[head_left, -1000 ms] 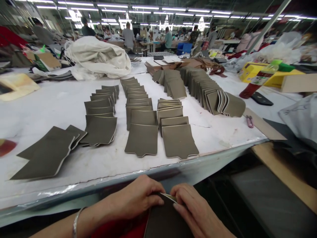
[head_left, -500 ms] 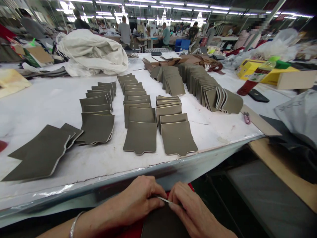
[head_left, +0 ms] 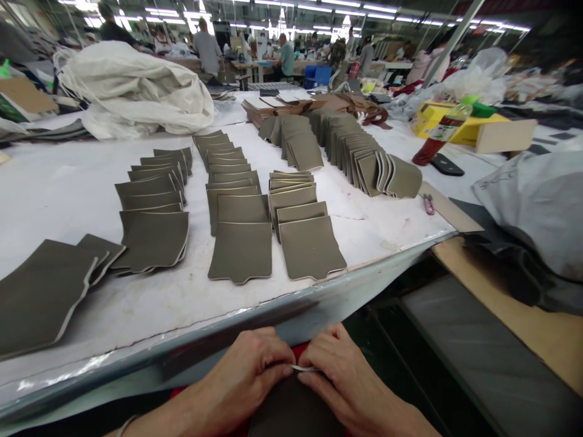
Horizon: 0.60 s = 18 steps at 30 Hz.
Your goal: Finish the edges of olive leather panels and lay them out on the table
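Note:
Below the table's front edge, my left hand [head_left: 255,370] and my right hand [head_left: 332,370] pinch the pale top edge of a dark olive leather-like panel [head_left: 291,406]. My fingertips are close together on that edge, and the panel hangs down toward my lap, its lower part out of frame. Across the table in front lie rows of similar panels, overlapping one another. The two nearest, a left panel [head_left: 240,252] and a right panel [head_left: 312,247], each have a small tab on the front edge. More panels [head_left: 45,297] lie at the left.
A white-covered table [head_left: 182,315] fills the view ahead. On it are a white sack [head_left: 136,85], a curved row of panels [head_left: 350,145], pink thread snips [head_left: 429,204], a bottle of red drink [head_left: 441,133] and a black phone [head_left: 447,164]. People work further back.
The view has swung to the right, so things on the table appear further left. Both hands still grip the panel's edge, with the fingers slightly shifted along it.

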{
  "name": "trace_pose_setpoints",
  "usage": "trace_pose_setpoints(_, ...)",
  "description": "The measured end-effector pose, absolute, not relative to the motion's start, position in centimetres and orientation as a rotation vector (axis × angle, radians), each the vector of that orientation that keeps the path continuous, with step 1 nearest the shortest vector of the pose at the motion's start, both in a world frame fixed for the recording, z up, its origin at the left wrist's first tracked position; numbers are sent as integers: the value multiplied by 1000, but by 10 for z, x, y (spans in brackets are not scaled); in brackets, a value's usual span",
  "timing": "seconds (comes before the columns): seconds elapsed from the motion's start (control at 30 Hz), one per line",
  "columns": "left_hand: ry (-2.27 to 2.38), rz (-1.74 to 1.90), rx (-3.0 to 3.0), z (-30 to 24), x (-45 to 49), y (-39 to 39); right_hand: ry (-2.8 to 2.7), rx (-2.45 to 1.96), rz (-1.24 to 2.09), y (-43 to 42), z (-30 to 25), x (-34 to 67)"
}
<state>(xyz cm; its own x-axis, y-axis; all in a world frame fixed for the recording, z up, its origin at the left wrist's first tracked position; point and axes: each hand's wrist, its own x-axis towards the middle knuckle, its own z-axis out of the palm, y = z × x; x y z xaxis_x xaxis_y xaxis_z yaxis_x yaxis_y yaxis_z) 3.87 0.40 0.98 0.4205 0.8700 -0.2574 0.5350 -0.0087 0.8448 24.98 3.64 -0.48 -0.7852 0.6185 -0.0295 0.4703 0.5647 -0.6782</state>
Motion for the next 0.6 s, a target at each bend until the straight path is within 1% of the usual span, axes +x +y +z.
trace_pose_setpoints(0.23, 1243, 445, 1588, 8, 35, 1, -2637, -958, 981, 36, -2, 276)
trace_pose_setpoints(0.5, 1164, 138, 1878, 18, 60, 12, -2642, -931, 1029, 32, 1, 277)
trace_pose_setpoints(0.6, 1154, 137, 1857, 16, 65, 15, -2653, -926, 1080, 35, -1, 286)
